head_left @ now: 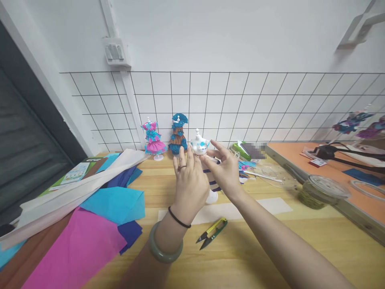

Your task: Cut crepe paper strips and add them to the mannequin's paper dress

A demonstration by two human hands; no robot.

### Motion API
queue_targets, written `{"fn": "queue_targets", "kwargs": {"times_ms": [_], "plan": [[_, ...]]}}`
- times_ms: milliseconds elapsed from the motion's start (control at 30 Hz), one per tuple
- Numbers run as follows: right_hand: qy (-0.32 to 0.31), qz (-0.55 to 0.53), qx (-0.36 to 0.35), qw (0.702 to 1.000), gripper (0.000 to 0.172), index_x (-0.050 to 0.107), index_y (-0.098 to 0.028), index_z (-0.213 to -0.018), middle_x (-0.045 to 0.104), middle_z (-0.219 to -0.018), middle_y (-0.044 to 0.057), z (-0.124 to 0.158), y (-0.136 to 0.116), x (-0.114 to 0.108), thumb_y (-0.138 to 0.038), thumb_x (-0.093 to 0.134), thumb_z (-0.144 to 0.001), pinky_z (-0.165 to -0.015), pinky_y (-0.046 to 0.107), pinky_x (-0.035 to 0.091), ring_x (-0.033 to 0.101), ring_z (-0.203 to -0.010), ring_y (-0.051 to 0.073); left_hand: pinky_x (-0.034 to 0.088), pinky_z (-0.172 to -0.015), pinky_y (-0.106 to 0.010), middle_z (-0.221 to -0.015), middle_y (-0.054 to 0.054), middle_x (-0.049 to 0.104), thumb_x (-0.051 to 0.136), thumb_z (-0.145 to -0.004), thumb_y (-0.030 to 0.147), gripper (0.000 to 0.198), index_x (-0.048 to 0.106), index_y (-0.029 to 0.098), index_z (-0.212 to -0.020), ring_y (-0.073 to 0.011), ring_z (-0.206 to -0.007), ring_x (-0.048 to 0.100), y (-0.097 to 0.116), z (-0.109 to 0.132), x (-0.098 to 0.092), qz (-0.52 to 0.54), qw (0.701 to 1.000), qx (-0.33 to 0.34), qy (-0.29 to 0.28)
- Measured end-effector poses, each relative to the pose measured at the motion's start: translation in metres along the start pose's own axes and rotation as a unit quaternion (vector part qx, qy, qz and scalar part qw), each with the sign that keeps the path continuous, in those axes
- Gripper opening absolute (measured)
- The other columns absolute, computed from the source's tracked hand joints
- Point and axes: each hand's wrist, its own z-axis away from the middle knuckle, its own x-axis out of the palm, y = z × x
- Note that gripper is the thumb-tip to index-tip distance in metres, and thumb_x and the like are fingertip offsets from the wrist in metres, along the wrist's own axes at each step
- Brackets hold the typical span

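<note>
My left hand and my right hand are raised together over a wooden table. Between them stands a small white doll-dress model with blue flowers on top and a striped skirt below. Both hands pinch it at the fingertips, the left from the near side, the right from the right. Its white base shows under my hands. A small pair of yellow-green thread snips lies on the table just below my wrists. My left wrist wears a green bangle and a black hair tie.
Pink, blue and white paper sheets are piled at the left. A pink dress model and a brown-blue one stand by the wire grid wall. At the right, a lidded plastic cup sits beside an orange board.
</note>
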Motion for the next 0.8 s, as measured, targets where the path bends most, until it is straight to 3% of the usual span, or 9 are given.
{"fn": "queue_targets", "kwargs": {"times_ms": [133, 267, 367, 467, 600, 800], "plan": [[-0.002, 0.013, -0.007, 1.0, 0.056, 0.054, -0.015, -0.121, 0.071, -0.092, 0.01, -0.001, 0.0, -0.002, -0.03, 0.07, -0.069, -0.085, 0.041, 0.05, 0.064, -0.091, 0.023, 0.013, -0.108, -0.056, -0.146, -0.019, 0.023, 0.039, -0.077, 0.007, 0.054, 0.04, 0.003, -0.13, -0.0319, -0.137, 0.006, -0.002, -0.001, 0.002, 0.018, 1.0, -0.009, -0.001], [-0.023, -0.039, 0.028, 0.999, 0.06, 0.051, -0.016, -0.124, 0.07, -0.094, 0.01, -0.007, -0.005, -0.01, -0.032, 0.07, -0.069, -0.084, 0.041, 0.051, 0.063, -0.095, 0.024, 0.021, -0.109, -0.049, -0.144, -0.01, 0.031, 0.036, -0.084, 0.013, 0.043, 0.051, 0.015, -0.124, -0.0274, -0.136, 0.016, -0.019, -0.011, -0.005, 0.161, 0.987, -0.028, -0.014], [-0.072, -0.12, 0.064, 0.988, 0.066, 0.046, -0.016, -0.128, 0.07, -0.096, 0.009, -0.011, -0.01, -0.011, -0.032, 0.071, -0.069, -0.083, 0.04, 0.051, 0.063, -0.094, 0.023, 0.023, -0.108, -0.046, -0.14, -0.009, 0.038, 0.046, -0.086, 0.029, 0.032, 0.061, 0.019, -0.113, -0.027, -0.132, 0.027, -0.035, -0.018, -0.016, 0.253, 0.961, -0.099, 0.048], [-0.137, -0.198, 0.076, 0.968, 0.068, 0.045, -0.016, -0.128, 0.07, -0.094, 0.008, -0.01, -0.018, -0.004, -0.03, 0.073, -0.067, -0.084, 0.039, 0.051, 0.063, -0.093, 0.022, 0.03, -0.106, -0.043, -0.129, -0.009, 0.052, 0.061, -0.077, 0.039, 0.043, 0.059, 0.019, -0.115, -0.0254, -0.124, 0.042, -0.047, -0.02, -0.025, 0.36, 0.918, -0.132, 0.102], [-0.19, -0.234, 0.084, 0.95, 0.069, 0.043, -0.017, -0.129, 0.068, -0.094, 0.006, -0.005, -0.028, 0.011, -0.029, 0.072, -0.068, -0.086, 0.038, 0.05, 0.062, -0.094, 0.02, 0.04, -0.099, -0.038, -0.118, -0.008, 0.06, 0.068, -0.072, 0.034, 0.059, 0.049, 0.019, -0.126, -0.023, -0.114, 0.052, -0.057, -0.02, -0.035, 0.496, 0.857, -0.121, 0.072], [-0.212, -0.235, 0.064, 0.946, 0.067, 0.04, -0.022, -0.131, 0.068, -0.099, 0.004, -0.003, -0.027, 0.032, -0.032, 0.068, -0.072, -0.087, 0.04, 0.051, 0.061, -0.098, 0.019, 0.051, -0.084, -0.036, -0.111, -0.01, 0.063, 0.069, -0.071, 0.033, 0.055, 0.05, 0.017, -0.12, -0.0238, -0.104, 0.058, -0.069, -0.019, -0.043, 0.519, 0.843, -0.132, 0.06]]}}
